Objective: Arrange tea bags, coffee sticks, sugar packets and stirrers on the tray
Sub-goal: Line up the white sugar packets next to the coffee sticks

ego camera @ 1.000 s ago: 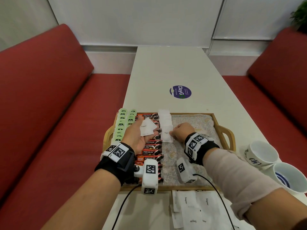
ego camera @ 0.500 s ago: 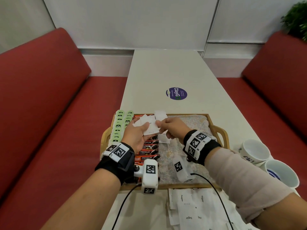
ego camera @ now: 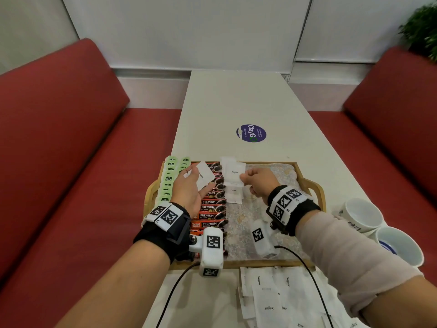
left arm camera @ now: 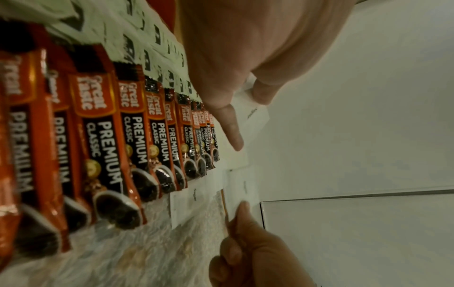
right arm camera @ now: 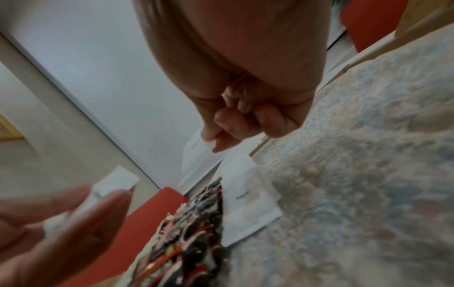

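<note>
Right hand (ego camera: 256, 183) pulled away from left hand (ego camera: 189, 190), pinching one sugar packet (ego camera: 235, 174) over tray (ego camera: 307, 183) column. Left fingers hold spare packets (ego camera: 204, 177). Risk: packet lands crooked, overlapping coffee sticks (ego camera: 210, 209).

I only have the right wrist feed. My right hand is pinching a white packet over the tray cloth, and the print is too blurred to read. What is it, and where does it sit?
Observer: It reads Sugar. The right hand pinches this held sugar packet above the sugar column, which lies beside the coffee sticks.
Operator: My left hand is a blur here. Is it holding anything?
Observer: Yes, the left hand holds a second sugar packet over the coffee sticks.
Operator: Any stock left off the tray?
Observer: A loose pile of sugar packets lies on the table just before the tray's near rim.
</note>
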